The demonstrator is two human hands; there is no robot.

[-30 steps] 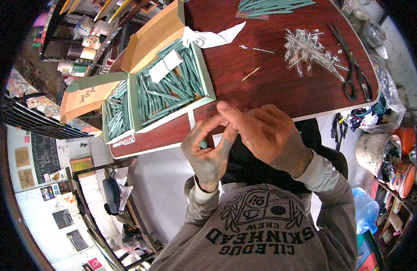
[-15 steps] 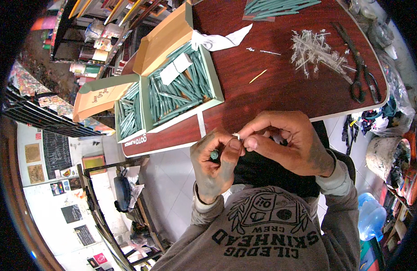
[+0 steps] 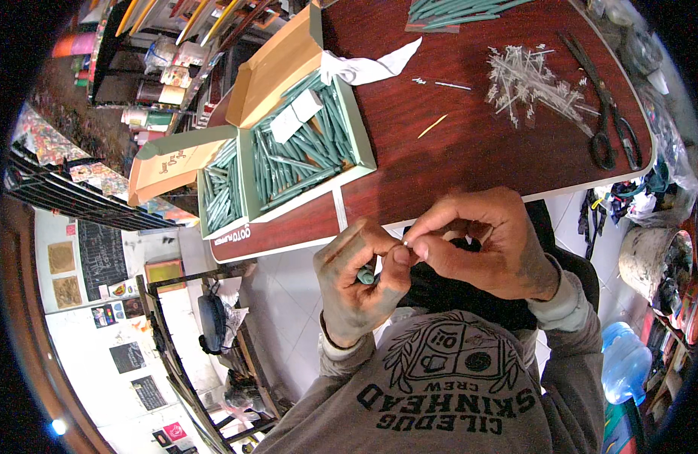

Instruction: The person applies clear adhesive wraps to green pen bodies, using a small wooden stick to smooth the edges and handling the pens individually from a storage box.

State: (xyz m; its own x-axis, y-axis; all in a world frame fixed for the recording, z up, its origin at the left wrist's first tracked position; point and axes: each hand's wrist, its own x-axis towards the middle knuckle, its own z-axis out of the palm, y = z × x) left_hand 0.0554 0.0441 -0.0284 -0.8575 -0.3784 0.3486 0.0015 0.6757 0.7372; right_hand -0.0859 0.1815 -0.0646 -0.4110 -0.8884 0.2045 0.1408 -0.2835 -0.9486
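Both of my hands meet over my lap, just off the table's near edge. My left hand (image 3: 362, 276) is closed around a slim green stick (image 3: 366, 275); its rounded end pokes out below the curled fingers, and the rest is hidden in the fist. At the tips of my right hand's thumb and forefinger (image 3: 477, 246) a tiny white piece (image 3: 406, 244) is pinched, touching the left thumb and forefinger. Its kind is too small to make out. My right hand's other fingers are curled loosely behind.
Two open green boxes (image 3: 307, 188) full of similar green sticks stand at the table's left. Scissors (image 3: 614, 125) and a heap of small white sticks (image 3: 527, 83) lie at right. More green sticks (image 3: 470, 11) lie at the far edge. A thin yellow strip (image 3: 432, 126) lies mid-table.
The white piece between the fingertips shows smaller than before. My left hand has turned slightly, and the green stick's end sits a little lower. Both hands stay together.
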